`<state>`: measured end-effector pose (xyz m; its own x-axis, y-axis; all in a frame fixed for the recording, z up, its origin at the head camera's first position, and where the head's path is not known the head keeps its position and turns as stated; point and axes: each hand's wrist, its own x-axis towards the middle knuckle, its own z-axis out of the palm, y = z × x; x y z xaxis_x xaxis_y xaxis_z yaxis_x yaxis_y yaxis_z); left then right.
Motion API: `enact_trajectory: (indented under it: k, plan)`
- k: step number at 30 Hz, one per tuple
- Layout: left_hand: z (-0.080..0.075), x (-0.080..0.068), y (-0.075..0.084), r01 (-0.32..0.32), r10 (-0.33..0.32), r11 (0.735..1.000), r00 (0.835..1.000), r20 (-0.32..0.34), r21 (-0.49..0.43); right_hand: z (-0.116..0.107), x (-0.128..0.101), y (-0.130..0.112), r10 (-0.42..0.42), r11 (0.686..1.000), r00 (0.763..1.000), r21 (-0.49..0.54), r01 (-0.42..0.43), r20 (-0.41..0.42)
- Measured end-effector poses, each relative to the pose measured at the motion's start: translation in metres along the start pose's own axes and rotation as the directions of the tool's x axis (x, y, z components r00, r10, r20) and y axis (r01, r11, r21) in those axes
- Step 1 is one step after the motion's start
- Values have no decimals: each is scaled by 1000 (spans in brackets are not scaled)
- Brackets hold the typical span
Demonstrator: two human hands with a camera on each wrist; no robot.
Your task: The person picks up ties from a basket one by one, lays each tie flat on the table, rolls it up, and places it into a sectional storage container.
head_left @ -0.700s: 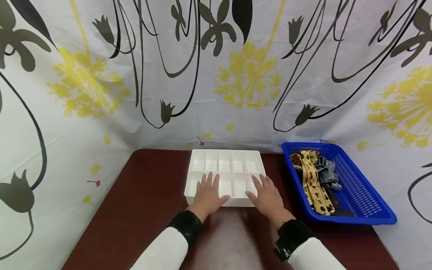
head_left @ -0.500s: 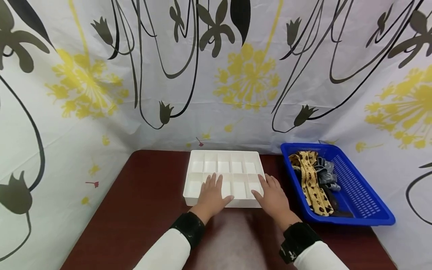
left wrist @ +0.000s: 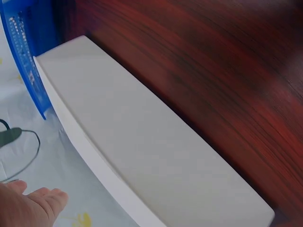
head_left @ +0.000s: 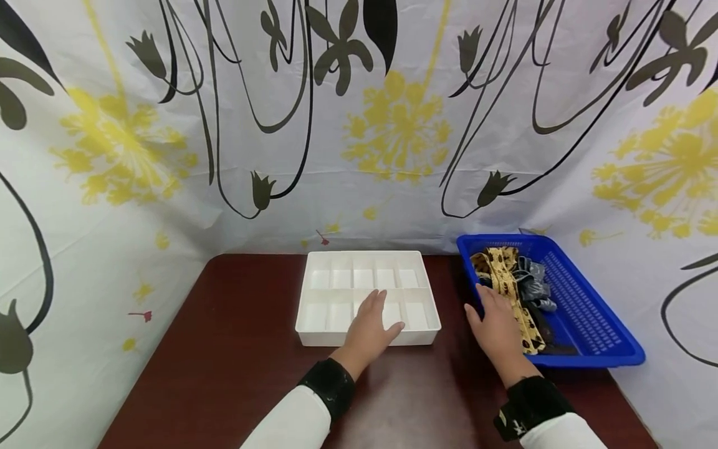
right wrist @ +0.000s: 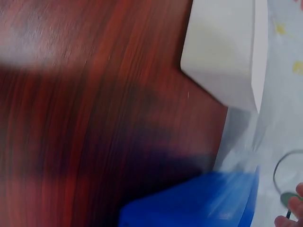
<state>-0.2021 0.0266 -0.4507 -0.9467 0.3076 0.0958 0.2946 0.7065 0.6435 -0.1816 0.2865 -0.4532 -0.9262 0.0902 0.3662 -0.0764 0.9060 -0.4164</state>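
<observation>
A white divided tray (head_left: pixel 367 338) with several compartments in two rows lies on the dark red-brown table. My left hand (head_left: pixel 369 330) is over the front of the tray, fingers extended and thumb apart, holding nothing; whether it touches the tray I cannot tell. In the left wrist view, part of that hand (left wrist: pixel 35 205) shows beside the tray's front wall (left wrist: pixel 137 132). My right hand (head_left: pixel 496 327), fingers loosely extended, is at the left side of a blue plastic basket (head_left: pixel 594 360), in front of yellow printed fabric strips (head_left: pixel 507 274). Only its fingertips (right wrist: pixel 296 208) appear in the right wrist view.
Inside the basket, grey-blue fabric pieces (head_left: pixel 535 284) and a dark item (head_left: pixel 558 349) lie beside the yellow strips. A white curtain (head_left: pixel 404 206) with flower prints hangs behind and around the table (head_left: pixel 224 362).
My right hand has moved right from the tray's right side to the basket's left edge. My left hand has shifted slightly right over the tray. The head view has turned a little right.
</observation>
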Motion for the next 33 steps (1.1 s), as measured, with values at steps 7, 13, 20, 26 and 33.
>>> enact_trajectory:
  k: [7, 13, 20, 26, 33]
  plan:
    - [18, 4, 19, -41, 42, 996, 999, 8, -75, -15, -5, 33, 150, 987, 988, 62, -148, -23]
    - [35, 10, 41, -39, 41, 989, 999, 12, -139, -25, -4, 60, 345, 933, 935, 81, -351, 80]
    - [57, 14, 66, 6, 10, 984, 996, 91, -180, -31, 0, 82, 404, 911, 900, 15, -412, 164]
    - [74, 16, 81, 18, 4, 980, 994, 113, -196, -28, 4, 92, 444, 893, 863, -41, -448, 242]
    - [90, 18, 87, 67, -36, 971, 990, 136, -230, -29, 4, 94, 453, 886, 835, -56, -460, 312]
